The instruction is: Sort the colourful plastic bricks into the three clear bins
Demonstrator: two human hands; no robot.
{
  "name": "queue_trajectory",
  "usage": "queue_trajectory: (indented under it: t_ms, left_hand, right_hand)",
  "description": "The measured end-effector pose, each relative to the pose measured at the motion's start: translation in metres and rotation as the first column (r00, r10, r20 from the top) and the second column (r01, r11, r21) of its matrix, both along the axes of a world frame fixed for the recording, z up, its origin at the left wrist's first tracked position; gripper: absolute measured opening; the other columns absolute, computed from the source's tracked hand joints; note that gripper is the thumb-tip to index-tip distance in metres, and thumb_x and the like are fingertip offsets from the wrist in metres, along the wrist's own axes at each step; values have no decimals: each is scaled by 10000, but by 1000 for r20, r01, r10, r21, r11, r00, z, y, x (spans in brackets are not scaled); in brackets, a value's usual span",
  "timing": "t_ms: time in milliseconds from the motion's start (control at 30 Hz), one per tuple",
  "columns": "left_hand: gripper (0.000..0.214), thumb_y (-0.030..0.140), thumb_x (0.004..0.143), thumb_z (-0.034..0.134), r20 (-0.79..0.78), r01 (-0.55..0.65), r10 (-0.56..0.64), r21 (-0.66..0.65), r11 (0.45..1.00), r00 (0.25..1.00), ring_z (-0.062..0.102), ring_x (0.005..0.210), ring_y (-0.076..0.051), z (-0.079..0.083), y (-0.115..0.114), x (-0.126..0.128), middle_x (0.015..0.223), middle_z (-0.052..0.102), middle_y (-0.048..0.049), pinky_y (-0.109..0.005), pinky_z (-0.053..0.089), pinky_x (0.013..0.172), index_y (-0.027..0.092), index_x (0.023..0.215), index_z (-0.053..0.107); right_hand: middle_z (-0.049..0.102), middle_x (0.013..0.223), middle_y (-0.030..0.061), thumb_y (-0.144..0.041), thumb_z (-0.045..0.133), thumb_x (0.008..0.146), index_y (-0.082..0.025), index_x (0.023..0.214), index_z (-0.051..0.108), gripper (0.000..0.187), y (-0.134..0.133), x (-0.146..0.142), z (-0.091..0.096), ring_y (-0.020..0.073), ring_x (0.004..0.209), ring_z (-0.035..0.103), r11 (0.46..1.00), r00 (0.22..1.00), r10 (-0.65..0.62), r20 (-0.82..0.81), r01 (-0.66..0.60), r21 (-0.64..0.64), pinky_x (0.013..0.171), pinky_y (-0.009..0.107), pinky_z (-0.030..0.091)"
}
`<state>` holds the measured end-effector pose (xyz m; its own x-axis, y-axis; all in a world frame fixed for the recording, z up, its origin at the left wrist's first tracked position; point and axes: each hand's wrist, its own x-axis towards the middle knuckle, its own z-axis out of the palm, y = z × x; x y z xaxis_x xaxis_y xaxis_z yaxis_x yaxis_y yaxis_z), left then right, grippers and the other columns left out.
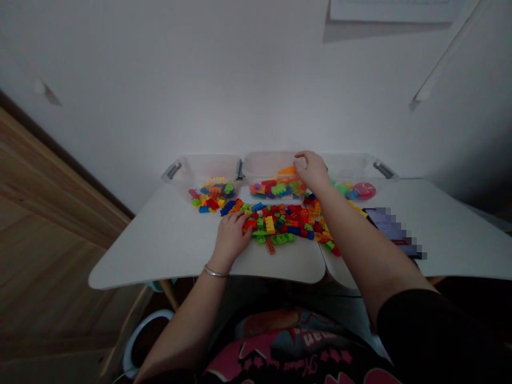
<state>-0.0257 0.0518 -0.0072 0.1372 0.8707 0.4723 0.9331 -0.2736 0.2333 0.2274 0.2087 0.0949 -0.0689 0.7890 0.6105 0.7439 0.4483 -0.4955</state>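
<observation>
**Q:** Where does my right grip (314, 172) stand?
**A:** My right grip arches over the rim of the middle clear plastic bin (260, 162), fingers and thumb apart, clamped on nothing visible. An orange wedge-shaped plastic piece (287, 170) lies just beside it, inside the bin.

**Q:** And my left grip (232, 237)?
**A:** It curls at the edge of a heap of loose multicoloured plastic building bricks (280, 224), with my fingertips (242, 216) on the bricks. I cannot tell whether it closes on one.

**Q:** Why work from that edge?
**A:** I judge that this disturbs fewer bricks than reaching into the heap.

**Q:** What lies further out?
**A:** A left clear plastic bin (200, 165) and a right clear plastic bin (352, 160) flank the middle one on the white counter (168, 240), both holding bricks.
</observation>
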Motion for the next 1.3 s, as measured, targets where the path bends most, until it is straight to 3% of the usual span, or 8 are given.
queue_trajectory:
  t_ms: [167,267,367,533,633,733,1067,1300]
  left_hand:
    - [341,294,871,588,-2,-7,7,6,1000,1000,590,1150,-309,-1,0,0,1236,664,-120,-493,473,1017,190,1184,673]
    - [342,298,886,571,-5,1,-1,-5,1000,1000,587,1156,-308,1,-1,1,1236,663,-130,-499,469,1020,172,1189,669]
    - [347,296,894,559,-8,13,-13,-21,1000,1000,583,1164,-302,3,-2,1,1245,659,-134,-495,462,1030,163,1197,664]
    - [361,308,892,568,-11,-1,1,-34,999,1000,584,1164,-299,2,-1,1,1259,655,-133,-488,458,1034,156,1206,657]
    - [349,305,888,570,-10,-5,4,-32,999,1000,587,1162,-296,1,-1,1,1252,660,-123,-484,458,1032,171,1197,663]
    - [348,307,893,563,-13,-2,2,-33,999,1000,591,1157,-295,1,-1,1,1249,662,-125,-480,458,1032,161,1190,667]
    - [328,312,895,561,4,-3,3,-45,999,1000,607,1143,-291,0,0,0,1246,667,-113,-481,473,1002,192,1177,676]
    - [303,295,900,548,16,-10,10,-44,999,1000,613,1123,-289,0,1,0,1222,676,-115,-479,478,1001,174,1145,681]
  right_hand:
    - [669,1153,104,-309,513,847,-225,1045,620,241,-33,6,-9,272,1139,572,976,984,16,-178,23,216,1062,493,407]
    - [674,1109,93,-314,512,854,-239,1061,608,240,-69,3,-19,272,1109,584,969,977,22,-213,31,246,1027,490,436]
    - [683,1091,103,-297,530,856,-232,1054,612,224,-103,-4,-41,273,1089,603,970,977,146,-155,-110,218,1003,478,459]
    - [670,1192,108,-275,576,853,-219,1155,616,310,-137,-18,-86,271,1151,598,944,943,331,-29,-331,-5,1028,479,459]
    - [637,1291,107,-293,634,835,-220,1233,603,406,-142,-25,-100,280,1218,566,917,918,391,73,-380,-124,1065,493,434]
    - [612,1343,102,-316,659,830,-217,1300,575,488,-140,-32,-101,287,1254,538,910,906,402,132,-380,-164,1092,504,405]
    - [670,1160,108,-266,669,784,-223,1155,621,377,-136,-33,-105,302,1130,590,950,947,304,109,-293,-107,1018,515,463]
    - [651,1205,138,-249,631,786,-202,1165,599,383,-133,-29,-110,313,1142,597,980,982,182,52,-177,-88,1026,529,463]
